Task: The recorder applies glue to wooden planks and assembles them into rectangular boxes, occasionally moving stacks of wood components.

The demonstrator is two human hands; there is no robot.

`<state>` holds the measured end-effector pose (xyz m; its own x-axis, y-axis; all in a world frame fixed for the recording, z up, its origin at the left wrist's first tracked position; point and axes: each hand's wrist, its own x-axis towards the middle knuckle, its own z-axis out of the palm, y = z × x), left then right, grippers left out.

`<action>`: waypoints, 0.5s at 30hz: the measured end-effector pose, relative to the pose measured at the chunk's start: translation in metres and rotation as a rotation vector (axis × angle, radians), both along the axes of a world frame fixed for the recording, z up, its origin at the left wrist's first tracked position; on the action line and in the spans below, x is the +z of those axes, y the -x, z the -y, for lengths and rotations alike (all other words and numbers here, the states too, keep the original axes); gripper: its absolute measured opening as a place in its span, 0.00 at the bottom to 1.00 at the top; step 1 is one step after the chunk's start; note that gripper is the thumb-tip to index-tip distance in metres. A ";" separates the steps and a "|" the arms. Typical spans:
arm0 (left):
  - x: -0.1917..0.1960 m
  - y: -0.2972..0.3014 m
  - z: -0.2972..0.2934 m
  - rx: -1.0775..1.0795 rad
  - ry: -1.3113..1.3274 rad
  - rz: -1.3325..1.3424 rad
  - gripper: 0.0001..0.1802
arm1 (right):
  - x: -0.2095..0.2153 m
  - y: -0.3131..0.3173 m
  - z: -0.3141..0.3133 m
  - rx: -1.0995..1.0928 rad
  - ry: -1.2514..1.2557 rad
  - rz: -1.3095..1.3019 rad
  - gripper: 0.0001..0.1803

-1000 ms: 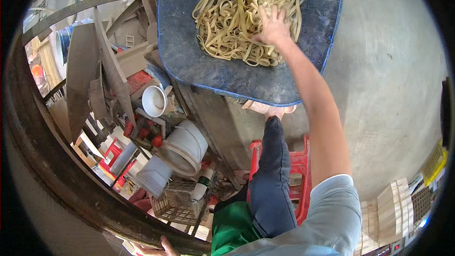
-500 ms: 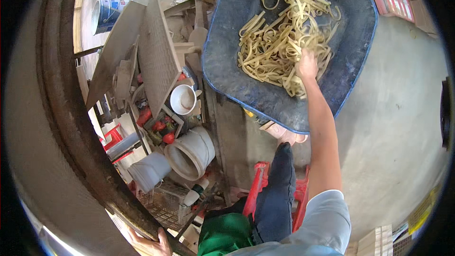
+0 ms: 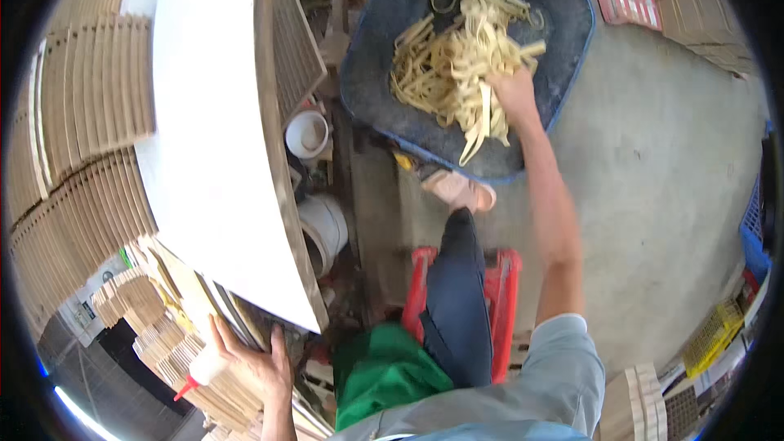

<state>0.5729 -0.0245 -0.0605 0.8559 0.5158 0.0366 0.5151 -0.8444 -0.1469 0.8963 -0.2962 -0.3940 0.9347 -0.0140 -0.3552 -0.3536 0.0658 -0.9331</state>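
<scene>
My right hand reaches down into a dark wheelbarrow-like tub with a blue rim. Its fingers are closed on a bunch of flat, pale-yellow bands, and some ends hang toward me. More looped bands lie heaped around the bunch. At the lower left, my left hand rests by the edge of the workbench, thumb and fingers spread. Close to its fingers is a white squeeze bottle with a red nozzle. Nothing shows in that hand.
A white bench top stretches along my left, with stacked ribbed wooden pieces beyond. Under it stand a white bucket and a small white tub. A red stool is beneath me. Cartons stand at far right.
My right hand has gathered and lifted a bunch of bands from the heap. The view has swung left and upward, bringing the bench top and more of my left hand into sight.
</scene>
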 end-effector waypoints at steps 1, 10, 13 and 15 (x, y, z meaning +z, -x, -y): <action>0.002 -0.001 0.001 -0.006 0.028 0.026 0.48 | 0.008 -0.001 0.004 0.016 -0.010 0.023 0.22; -0.005 -0.006 0.002 -0.045 0.013 0.058 0.47 | -0.091 -0.017 0.011 0.005 0.205 -0.069 0.26; 0.000 -0.003 0.005 -0.038 0.000 0.045 0.46 | -0.072 -0.010 0.016 -0.073 0.005 -0.162 0.20; 0.003 -0.003 0.006 -0.024 -0.003 0.051 0.46 | -0.037 -0.010 0.017 -0.076 -0.069 -0.188 0.20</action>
<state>0.5757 -0.0310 -0.0576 0.8651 0.4948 0.0820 0.5015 -0.8562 -0.1241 0.9066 -0.3131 -0.4309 0.8491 -0.0517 -0.5257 -0.5125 0.1603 -0.8436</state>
